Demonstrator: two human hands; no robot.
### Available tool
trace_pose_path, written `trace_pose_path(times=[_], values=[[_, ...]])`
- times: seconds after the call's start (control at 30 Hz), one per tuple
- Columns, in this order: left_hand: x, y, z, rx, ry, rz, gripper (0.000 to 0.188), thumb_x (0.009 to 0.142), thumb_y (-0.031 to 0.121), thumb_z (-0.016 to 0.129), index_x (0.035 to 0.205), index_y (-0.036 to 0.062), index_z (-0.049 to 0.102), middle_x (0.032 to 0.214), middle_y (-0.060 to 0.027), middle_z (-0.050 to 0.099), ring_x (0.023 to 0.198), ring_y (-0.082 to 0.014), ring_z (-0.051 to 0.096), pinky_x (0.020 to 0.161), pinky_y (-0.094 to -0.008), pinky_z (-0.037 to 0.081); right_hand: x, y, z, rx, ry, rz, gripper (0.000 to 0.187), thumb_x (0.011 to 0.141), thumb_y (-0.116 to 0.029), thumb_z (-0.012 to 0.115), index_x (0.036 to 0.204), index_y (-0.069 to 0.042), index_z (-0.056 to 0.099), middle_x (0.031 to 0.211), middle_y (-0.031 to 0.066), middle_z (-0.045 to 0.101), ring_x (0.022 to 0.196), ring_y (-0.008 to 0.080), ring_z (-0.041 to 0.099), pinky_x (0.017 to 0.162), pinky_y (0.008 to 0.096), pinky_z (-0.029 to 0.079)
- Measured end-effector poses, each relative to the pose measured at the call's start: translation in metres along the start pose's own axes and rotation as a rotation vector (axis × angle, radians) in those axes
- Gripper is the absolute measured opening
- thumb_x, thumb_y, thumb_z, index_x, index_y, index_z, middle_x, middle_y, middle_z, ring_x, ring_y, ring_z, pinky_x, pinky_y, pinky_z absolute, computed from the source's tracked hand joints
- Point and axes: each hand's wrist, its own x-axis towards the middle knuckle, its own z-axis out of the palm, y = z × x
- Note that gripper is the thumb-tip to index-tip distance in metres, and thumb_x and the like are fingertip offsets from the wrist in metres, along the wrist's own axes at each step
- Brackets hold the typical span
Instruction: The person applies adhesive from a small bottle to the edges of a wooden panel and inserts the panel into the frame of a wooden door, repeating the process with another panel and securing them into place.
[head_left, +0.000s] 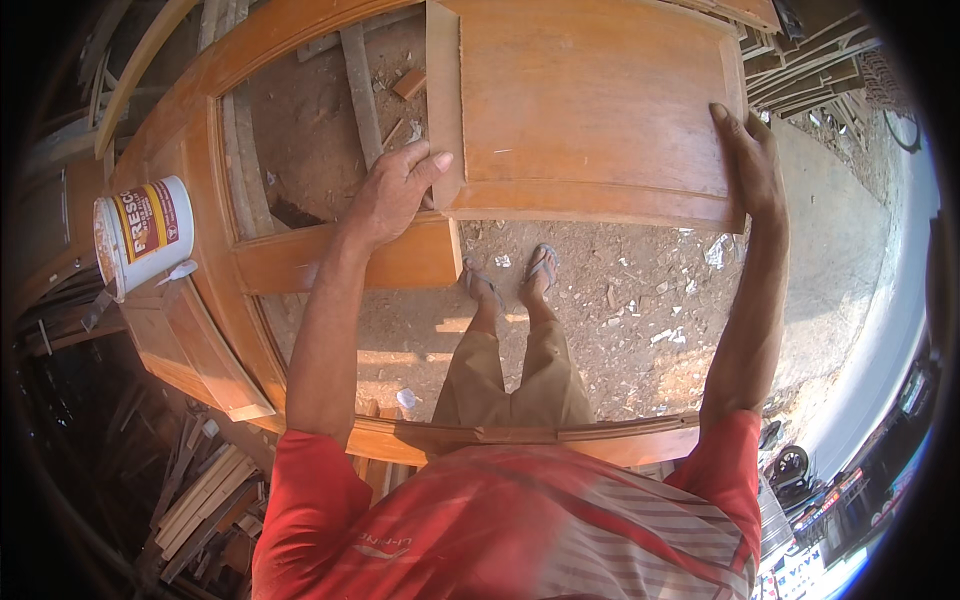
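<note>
The left hand and right hand are gripping opposite edges of an orange-brown rectangular wooden panel, fingers clasping it. The panel is overlapping a varnished orange wooden frame, seemingly positioned but not yet fixed; an opening beside it is showing ground.

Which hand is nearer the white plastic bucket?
Left. The left hand is right of the bucket, holding the wooden panel; the right hand, farther right, holds its right edge.

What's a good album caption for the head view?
Left hand and right hand hold a wooden panel by opposite edges, a bucket off to their left.
</note>
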Motion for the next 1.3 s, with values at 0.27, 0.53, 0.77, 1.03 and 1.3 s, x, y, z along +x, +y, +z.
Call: trace_pose_path(times=[0.27, 0.53, 0.77, 1.03, 1.3], values=[[0.001, -0.006, 0.000, -0.033, 0.008, 0.004, 0.039, 0.106, 0.035, 0.055, 0.099, -0.0023, 0.064, 0.080, -0.0037, 0.061, 0.073, -0.0110, 0.057, 0.070, -0.0300, 0.052, 0.006, 0.003, -0.001, -0.071, 0.007, 0.018, 0.072, 0.089, -0.056, 0.070, 0.121, 0.009, 0.067, 0.103, 0.0196, 0.072, 0.095, 0.0256, 0.069, 0.088, 0.0370, 0.052], [0.000, -0.009, 0.001, -0.089, 0.018, 0.018, 0.039, 0.106, 0.035, 0.056, 0.099, -0.0024, 0.063, 0.081, -0.0038, 0.061, 0.072, -0.0108, 0.058, 0.068, -0.0299, 0.052, 0.005, 0.001, 0.000, 0.009, 0.009, -0.025, 0.069, 0.090, -0.054, 0.070, 0.117, 0.010, 0.067, 0.097, 0.0143, 0.071, 0.089, 0.0212, 0.066, 0.083, 0.0350, 0.051], [0.000, -0.005, 0.001, -0.039, 0.022, 0.015, 0.039, 0.106, 0.036, 0.056, 0.097, -0.0020, 0.064, 0.080, -0.0031, 0.060, 0.073, -0.0102, 0.057, 0.068, -0.0296, 0.052, 0.005, 0.004, 0.002, 0.029, 0.024, -0.030, 0.067, 0.090, -0.052, 0.071, 0.117, 0.009, 0.067, 0.098, 0.0134, 0.071, 0.090, 0.0193, 0.065, 0.082, 0.0342, 0.051], [0.000, -0.008, -0.001, -0.024, 0.031, 0.013, 0.038, 0.106, 0.034, 0.056, 0.102, -0.0025, 0.065, 0.082, -0.0037, 0.062, 0.073, -0.0101, 0.057, 0.068, -0.0291, 0.052, 0.009, 0.009, 0.004, 0.078, 0.009, -0.051, 0.066, 0.091, -0.052, 0.072, 0.117, 0.009, 0.067, 0.096, 0.0110, 0.070, 0.087, 0.0160, 0.063, 0.078, 0.0303, 0.050], [-0.004, -0.002, -0.001, -0.066, 0.033, -0.024, 0.041, 0.106, 0.036, 0.057, 0.113, -0.0037, 0.066, 0.087, -0.0021, 0.063, 0.078, -0.0087, 0.057, 0.072, -0.0272, 0.051, 0.015, 0.005, 0.009, 0.085, -0.007, -0.047, 0.065, 0.092, -0.051, 0.071, 0.117, 0.009, 0.068, 0.096, 0.0098, 0.070, 0.087, 0.0146, 0.063, 0.077, 0.0302, 0.050]])
